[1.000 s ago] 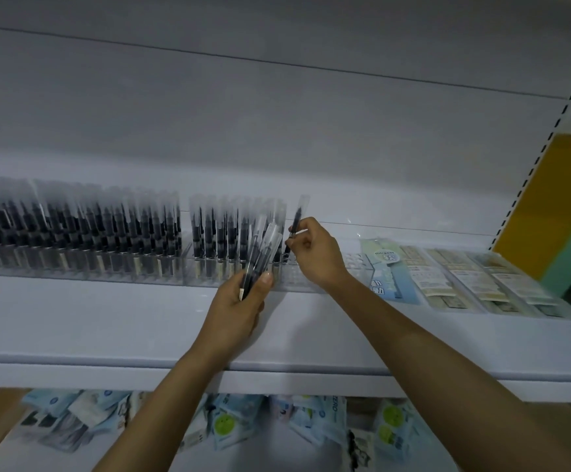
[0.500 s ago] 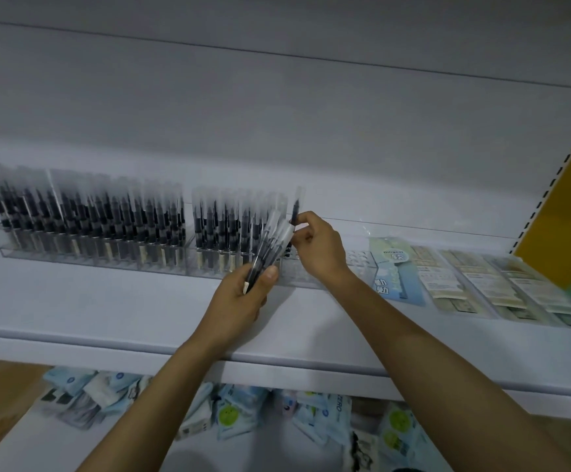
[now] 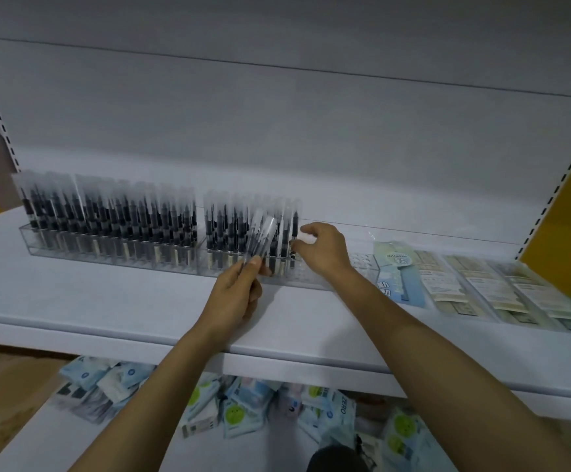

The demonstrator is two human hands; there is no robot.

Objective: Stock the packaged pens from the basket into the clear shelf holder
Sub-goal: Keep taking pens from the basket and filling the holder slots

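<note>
Beneath both forearms: white shelf (image 3: 107, 301). Beyond the hands and stretching far to the left: clear shelf holder (image 3: 114, 257), packed with upright packaged pens (image 3: 124, 216), bare slots under the right wrist. Right of the right hand (image 3: 325, 253): flat packets (image 3: 464, 284) lying side by side. Gripped in the left hand (image 3: 233, 298), tilted up and away: bundle of pens (image 3: 260, 233). Just beside the right fingertips, standing in the holder: last pen (image 3: 295, 226); pinched or merely touched, cannot tell.
</note>
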